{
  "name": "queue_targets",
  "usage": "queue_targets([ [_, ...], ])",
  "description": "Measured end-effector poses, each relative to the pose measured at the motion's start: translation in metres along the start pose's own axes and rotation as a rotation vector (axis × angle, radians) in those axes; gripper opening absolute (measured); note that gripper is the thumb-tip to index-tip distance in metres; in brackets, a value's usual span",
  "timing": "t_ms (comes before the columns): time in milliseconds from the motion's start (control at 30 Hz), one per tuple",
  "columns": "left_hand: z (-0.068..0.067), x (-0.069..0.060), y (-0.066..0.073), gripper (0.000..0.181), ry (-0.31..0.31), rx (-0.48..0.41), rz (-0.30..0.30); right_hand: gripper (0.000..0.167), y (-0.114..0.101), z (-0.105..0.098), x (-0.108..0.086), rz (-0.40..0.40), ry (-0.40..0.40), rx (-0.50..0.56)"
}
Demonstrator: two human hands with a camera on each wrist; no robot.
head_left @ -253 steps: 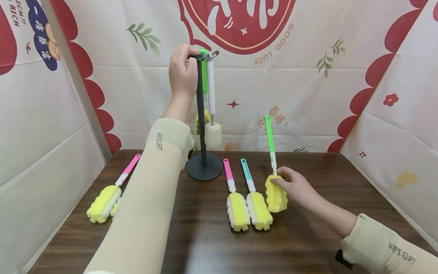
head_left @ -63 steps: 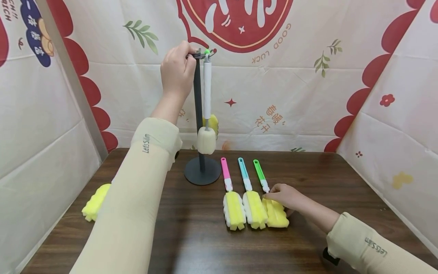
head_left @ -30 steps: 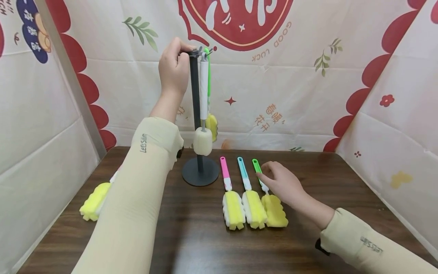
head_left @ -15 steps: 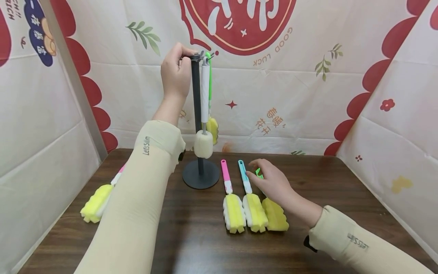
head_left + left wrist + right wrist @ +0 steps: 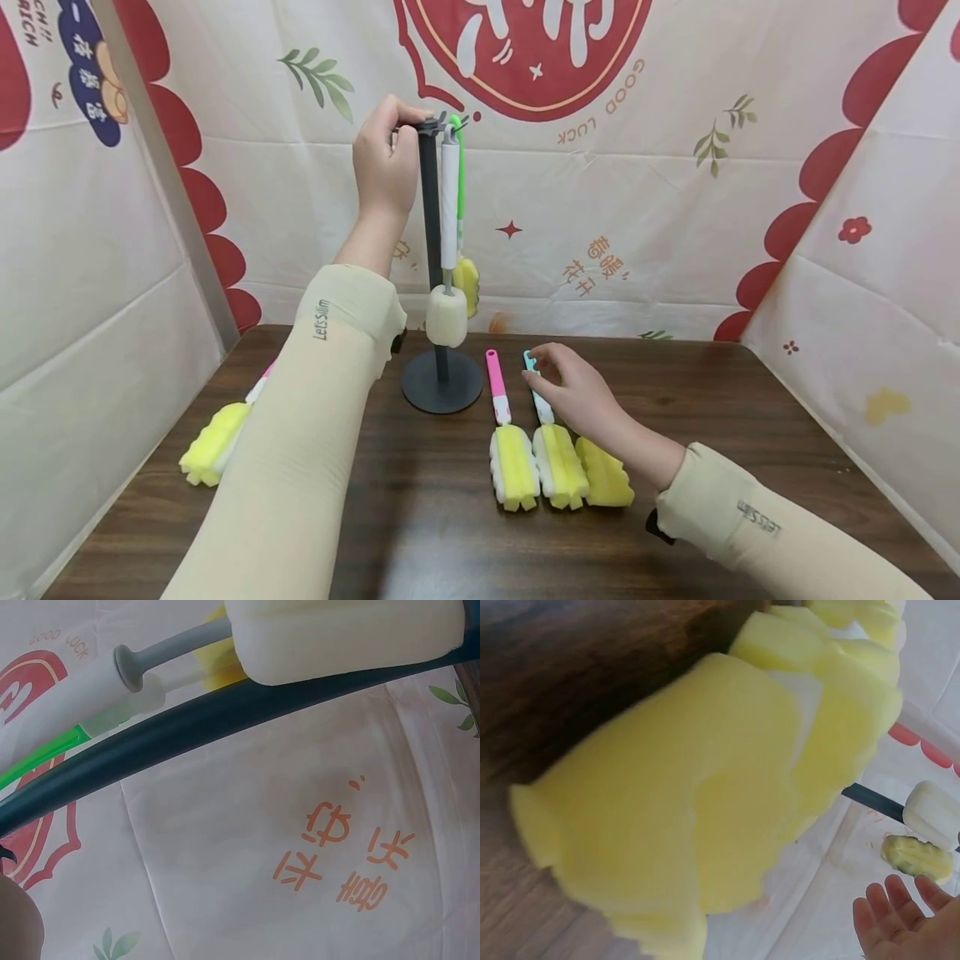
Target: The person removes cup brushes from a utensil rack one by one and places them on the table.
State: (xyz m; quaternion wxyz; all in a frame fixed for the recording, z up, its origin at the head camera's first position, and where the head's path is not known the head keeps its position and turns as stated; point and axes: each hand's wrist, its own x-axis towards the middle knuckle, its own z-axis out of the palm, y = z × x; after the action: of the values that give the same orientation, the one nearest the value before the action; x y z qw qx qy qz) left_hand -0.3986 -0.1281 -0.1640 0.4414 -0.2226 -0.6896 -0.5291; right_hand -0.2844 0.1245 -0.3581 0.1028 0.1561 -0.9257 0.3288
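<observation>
My left hand grips the top of a black stand, by its hooks. From the hooks hang a white-handled sponge brush and, behind it, a green-handled brush with a yellow sponge. My right hand hovers with loosely bent fingers over the handle of a blue-handled sponge brush, holding nothing; in the right wrist view the fingers are spread. A pink-handled brush lies left of it. On the right, another brush shows its yellow sponge, its handle hidden behind my hand.
Another pink-handled brush with a yellow-and-white sponge lies at the left of the wooden table, partly behind my left sleeve. Patterned cloth walls the table at the back and sides. The stand's round base sits near the back edge.
The green-handled brush, earlier held upright, was laid down right of the blue one and let go. My right hand then moved left over the blue handle. The stand's hanging brushes shifted round.
</observation>
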Motion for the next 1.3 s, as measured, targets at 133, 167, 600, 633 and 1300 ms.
queue_targets([
  [133,0.0,-0.001,0.0,0.027,0.005,-0.003,0.01,0.037,-0.004,0.003,0.007,0.006,0.004,0.033],
  [167,0.0,-0.002,-0.001,0.027,0.008,-0.004,0.014,0.038,-0.005,0.004,0.009,0.008,0.004,0.04],
  [600,-0.001,-0.003,-0.001,0.028,0.042,-0.018,0.023,0.037,-0.026,0.005,0.026,-0.005,-0.017,0.1],
  [633,-0.001,-0.003,-0.001,0.028,0.046,-0.019,0.023,0.037,-0.027,0.005,0.027,-0.006,-0.016,0.107],
  [1300,-0.001,-0.003,-0.001,0.027,0.058,-0.026,0.036,0.048,-0.056,0.014,0.049,0.008,-0.058,0.253],
])
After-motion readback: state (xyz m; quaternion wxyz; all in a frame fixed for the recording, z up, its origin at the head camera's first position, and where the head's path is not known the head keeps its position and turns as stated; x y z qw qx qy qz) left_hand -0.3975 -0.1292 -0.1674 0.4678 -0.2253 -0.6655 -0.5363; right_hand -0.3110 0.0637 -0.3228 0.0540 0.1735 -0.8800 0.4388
